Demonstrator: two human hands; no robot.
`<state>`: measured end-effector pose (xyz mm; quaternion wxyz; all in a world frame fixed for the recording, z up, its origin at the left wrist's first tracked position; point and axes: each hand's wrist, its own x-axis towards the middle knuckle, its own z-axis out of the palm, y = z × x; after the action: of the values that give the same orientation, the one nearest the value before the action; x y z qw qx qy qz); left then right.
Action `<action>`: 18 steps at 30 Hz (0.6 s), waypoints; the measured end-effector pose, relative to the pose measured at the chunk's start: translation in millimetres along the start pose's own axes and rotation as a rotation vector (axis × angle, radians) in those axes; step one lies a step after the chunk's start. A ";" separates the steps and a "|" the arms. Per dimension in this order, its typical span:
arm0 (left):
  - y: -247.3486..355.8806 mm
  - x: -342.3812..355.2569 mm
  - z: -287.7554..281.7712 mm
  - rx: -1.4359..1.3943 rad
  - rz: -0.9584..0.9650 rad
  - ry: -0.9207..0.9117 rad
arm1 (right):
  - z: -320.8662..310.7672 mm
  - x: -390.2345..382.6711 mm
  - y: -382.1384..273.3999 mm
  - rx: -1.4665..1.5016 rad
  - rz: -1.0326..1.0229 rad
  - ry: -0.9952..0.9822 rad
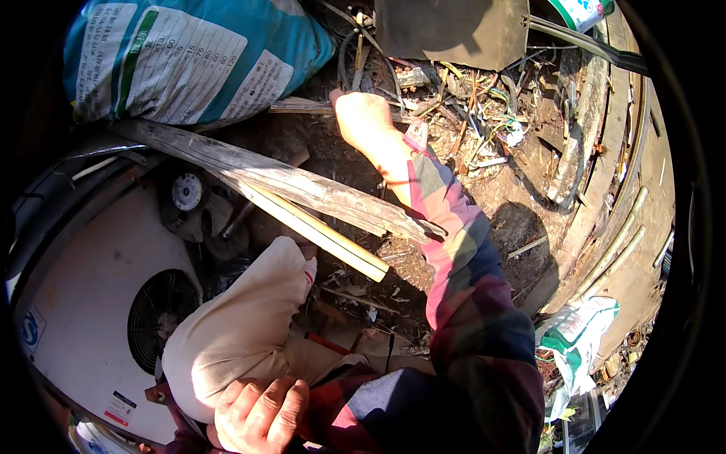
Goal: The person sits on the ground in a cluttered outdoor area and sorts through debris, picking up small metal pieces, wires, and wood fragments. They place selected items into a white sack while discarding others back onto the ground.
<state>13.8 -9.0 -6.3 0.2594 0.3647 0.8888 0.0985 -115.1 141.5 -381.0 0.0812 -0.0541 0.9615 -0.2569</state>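
Observation:
My right hand (366, 125) reaches out at the upper middle, its fingers closed round a thin weathered strip of wood (301, 107). The strip lies low, beside the lower edge of a blue printed sack (261, 49); the fingertips are mostly hidden under the hand. Near the lower edge my left hand (261, 415) rests against my light trouser leg (227, 340), fingers curled, with nothing visible in them. Between the hands a long grey split plank (280, 178) slants down to the right, its broken end by my right sleeve. Just below it runs a pale yellow wooden strip (325, 238).
On the left stands a white casing with a round black fan grille (160, 318). Twigs and scraps (484, 129) litter the dirt. A flat brown board (454, 34) is at the top. At the right are a curved log (578, 136) and a crumpled green-white bag (578, 340).

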 end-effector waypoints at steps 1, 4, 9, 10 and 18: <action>0.8 -1.8 0.6 0.007 -0.023 -0.005 | -7.1 3.9 0.4 -0.002 0.007 -0.039; -4.5 2.2 -2.6 0.005 0.021 0.004 | -24.0 6.4 31.9 -0.101 0.085 0.000; -2.7 5.3 -2.6 0.026 0.006 0.003 | -24.9 39.8 58.4 -0.053 0.208 -0.211; -4.3 8.2 -3.5 0.029 0.033 0.005 | -21.7 43.4 68.8 -0.049 0.235 -0.196; -4.4 5.5 -0.7 0.017 -0.023 0.006 | -14.0 49.3 60.4 0.015 0.172 -0.182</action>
<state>7.5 -8.3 -9.5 0.2548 0.3566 0.8944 0.0892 -169.8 193.1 -405.7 0.1900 0.0061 0.9494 -0.2501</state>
